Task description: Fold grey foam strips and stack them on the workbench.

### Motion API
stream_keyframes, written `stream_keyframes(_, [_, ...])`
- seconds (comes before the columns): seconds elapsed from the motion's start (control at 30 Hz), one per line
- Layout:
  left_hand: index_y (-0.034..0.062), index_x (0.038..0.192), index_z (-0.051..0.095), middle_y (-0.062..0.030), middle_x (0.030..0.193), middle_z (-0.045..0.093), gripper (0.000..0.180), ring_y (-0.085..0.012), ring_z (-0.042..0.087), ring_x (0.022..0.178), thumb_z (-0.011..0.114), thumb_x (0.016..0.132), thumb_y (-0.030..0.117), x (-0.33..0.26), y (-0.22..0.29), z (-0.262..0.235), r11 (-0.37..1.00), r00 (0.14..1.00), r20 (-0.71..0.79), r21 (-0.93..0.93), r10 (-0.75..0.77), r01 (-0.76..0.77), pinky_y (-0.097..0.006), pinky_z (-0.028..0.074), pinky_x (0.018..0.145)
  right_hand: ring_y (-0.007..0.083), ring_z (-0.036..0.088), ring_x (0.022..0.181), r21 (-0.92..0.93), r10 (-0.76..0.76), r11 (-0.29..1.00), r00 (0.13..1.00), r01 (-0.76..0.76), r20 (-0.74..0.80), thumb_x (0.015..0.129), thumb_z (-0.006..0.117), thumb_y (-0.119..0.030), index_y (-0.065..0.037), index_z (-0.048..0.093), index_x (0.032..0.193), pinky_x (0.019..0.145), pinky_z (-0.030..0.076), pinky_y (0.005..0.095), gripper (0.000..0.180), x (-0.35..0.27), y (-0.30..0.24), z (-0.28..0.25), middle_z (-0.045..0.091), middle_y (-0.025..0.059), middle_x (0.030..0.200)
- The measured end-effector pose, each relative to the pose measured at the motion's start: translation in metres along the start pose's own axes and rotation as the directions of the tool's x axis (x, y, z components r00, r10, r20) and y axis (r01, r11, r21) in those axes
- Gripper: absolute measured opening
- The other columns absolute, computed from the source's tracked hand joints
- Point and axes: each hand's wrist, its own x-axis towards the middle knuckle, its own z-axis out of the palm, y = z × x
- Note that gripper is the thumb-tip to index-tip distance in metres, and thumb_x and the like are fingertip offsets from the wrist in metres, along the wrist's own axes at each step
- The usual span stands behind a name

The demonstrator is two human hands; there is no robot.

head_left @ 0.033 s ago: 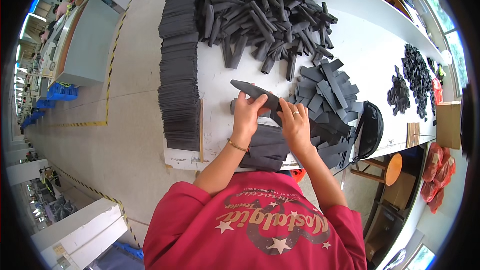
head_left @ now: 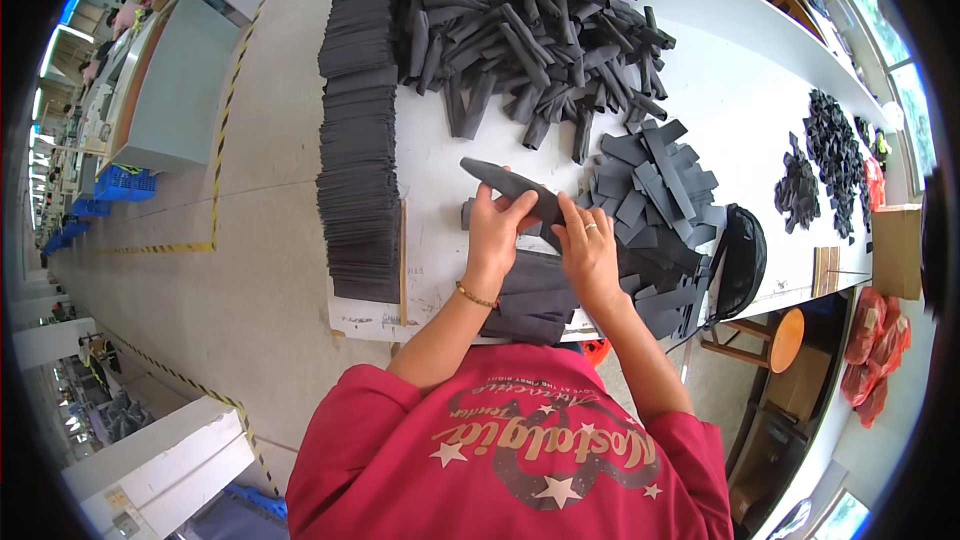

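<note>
A dark grey fabric tube (head_left: pixel 510 184), slim and tapered at its far-left end, is held above the white table between both of my hands. My left hand (head_left: pixel 492 225) grips its middle, thumb on top. My right hand (head_left: pixel 588 250), with a ring on one finger, pinches its right end. Just below my hands lies a small stack of flat dark fabric pieces (head_left: pixel 532 295) at the table's near edge. Flat grey strips (head_left: pixel 655 185) are heaped to the right of my right hand. Beyond my hands lies a large pile of similar rolled fabric tubes (head_left: pixel 540 40).
A long row of tightly stacked dark fabric pieces (head_left: pixel 360 140) lines the table's left side, beside a thin wooden strip (head_left: pixel 403 260). To the right sit a black bag (head_left: pixel 742 260), small dark piles (head_left: pixel 835 155) and a cardboard box (head_left: pixel 896 250). A wooden stool (head_left: pixel 786 338) stands below.
</note>
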Motion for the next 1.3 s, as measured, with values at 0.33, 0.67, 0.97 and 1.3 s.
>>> stream_keyframes(0.33, [-0.0028,0.121,0.053,-0.0115,0.095,0.068,0.034,-0.0292,0.062,0.112,0.059,0.097,0.021,0.008,-0.011,-0.005,0.962,0.962,0.274,-0.26,-0.009,0.083,-0.041,0.047,0.098,0.0389,0.053,0.095,0.216,0.069,0.971,0.985,-0.102,0.156,0.072,0.068,0.004,-0.001,0.046,0.108,0.084,0.045,0.0464,0.042,-0.012,-0.002,0.005,0.053,0.0194,0.103])
stream_keyframes(0.67, [0.0012,0.105,0.06,-0.0107,0.09,0.067,0.028,-0.0323,0.059,0.116,0.048,0.102,0.027,0.006,-0.014,0.001,0.97,0.94,0.341,-0.229,0.008,0.075,-0.044,0.044,0.102,0.0391,0.055,0.093,0.345,-0.125,0.936,0.981,0.067,0.148,0.074,0.068,0.002,0.0,0.046,0.104,0.082,0.047,0.0449,0.037,0.013,-0.003,0.014,0.054,0.0191,0.099])
stream_keyframes(0.97, [0.0006,0.105,0.061,-0.0143,0.102,0.069,0.029,-0.0276,0.06,0.117,0.051,0.101,0.028,-0.002,-0.013,0.005,0.933,0.988,0.157,-0.356,0.005,0.052,-0.04,0.044,0.102,0.0361,0.059,0.088,0.326,-0.147,0.94,0.984,0.106,0.105,0.078,0.07,-0.001,-0.001,0.05,0.105,0.072,0.051,0.0431,0.034,0.005,-0.003,0.004,0.056,0.0178,0.1])
stream_keyframes(1.3, [-0.0002,0.114,0.058,-0.014,0.102,0.068,0.031,-0.027,0.064,0.103,0.054,0.1,0.027,0.001,-0.007,0.004,0.913,0.995,0.084,-0.4,-0.051,0.08,-0.039,0.05,0.094,0.0351,0.06,0.087,0.273,-0.124,0.96,0.973,0.068,0.192,0.078,0.069,-0.001,-0.001,0.051,0.102,0.072,0.052,0.0417,0.03,0.002,0.004,-0.002,0.057,0.0164,0.098])
